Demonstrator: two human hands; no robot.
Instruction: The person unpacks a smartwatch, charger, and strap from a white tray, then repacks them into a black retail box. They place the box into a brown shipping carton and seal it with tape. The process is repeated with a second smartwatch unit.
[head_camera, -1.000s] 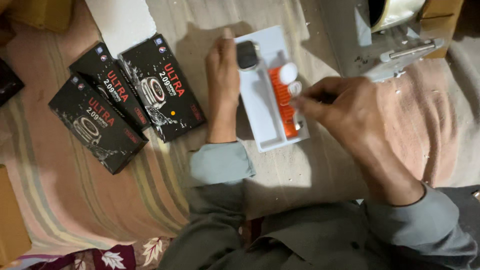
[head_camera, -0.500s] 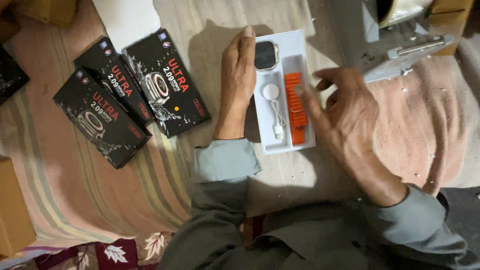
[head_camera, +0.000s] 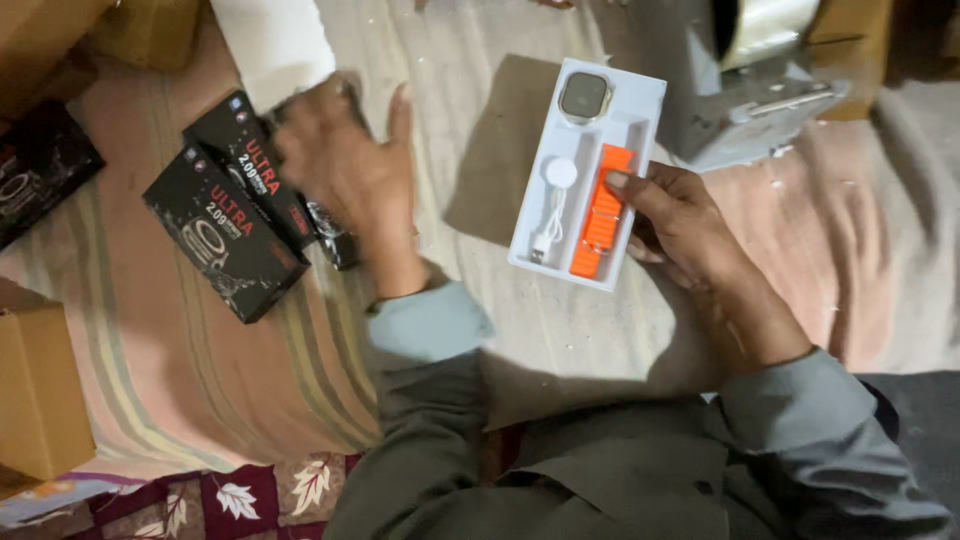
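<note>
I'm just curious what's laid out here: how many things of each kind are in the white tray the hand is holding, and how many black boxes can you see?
Watch face in the white tray: 1
Orange strap: 1
White charging cable: 1
Black boxes: 4, one mostly hidden under the left hand
Total: 7
The right hand holds the tray.

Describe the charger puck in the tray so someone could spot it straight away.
Find the white tray held by the right hand. The charger is the round white disc left of the orange strap, below the watch; only it trails a white cable.
</note>
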